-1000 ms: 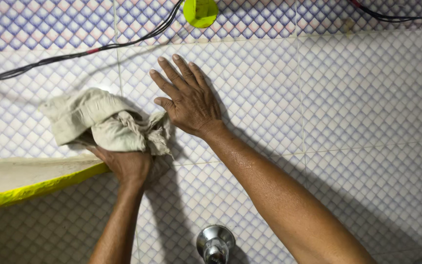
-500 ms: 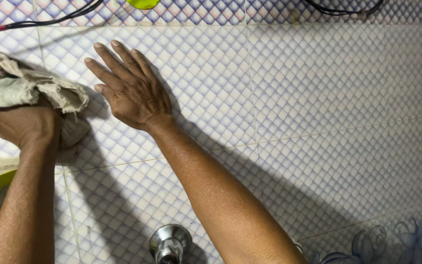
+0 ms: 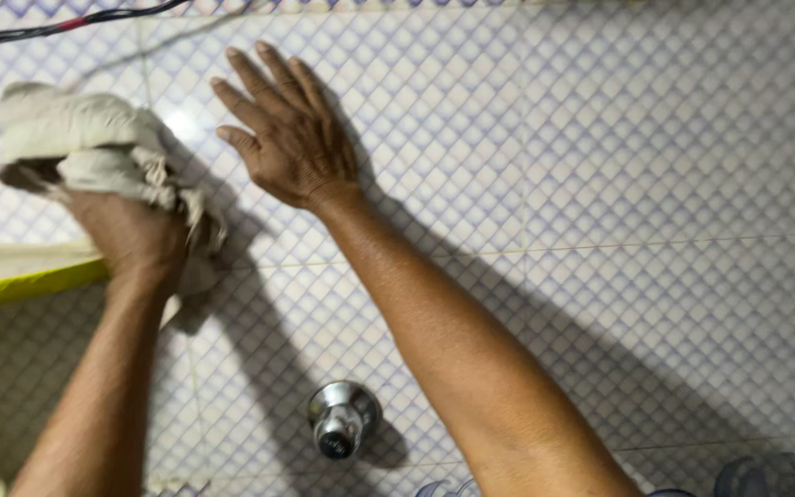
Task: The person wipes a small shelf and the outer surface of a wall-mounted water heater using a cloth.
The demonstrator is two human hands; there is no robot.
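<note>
My left hand [image 3: 131, 235] grips a crumpled pale grey cloth [image 3: 75, 138] and presses it against the tiled wall [image 3: 618, 166] at the upper left. Bunched over my fingers, the cloth hides them. Flat on the tiles just right of the cloth lies my right hand [image 3: 287, 133], fingers spread and pointing up-left, holding nothing. Both forearms reach up from the bottom of the view.
A chrome tap knob [image 3: 340, 421] sticks out of the wall low between my arms. A black cable with a red mark [image 3: 66, 23] runs along the top left. A yellow-edged ledge [image 3: 20, 276] juts in at the left. Bluish shapes show at the bottom right corner.
The view has shifted and drawn closer. My left hand with the cloth has moved right, towards my right hand. The right hand stays flat on the tiles.
</note>
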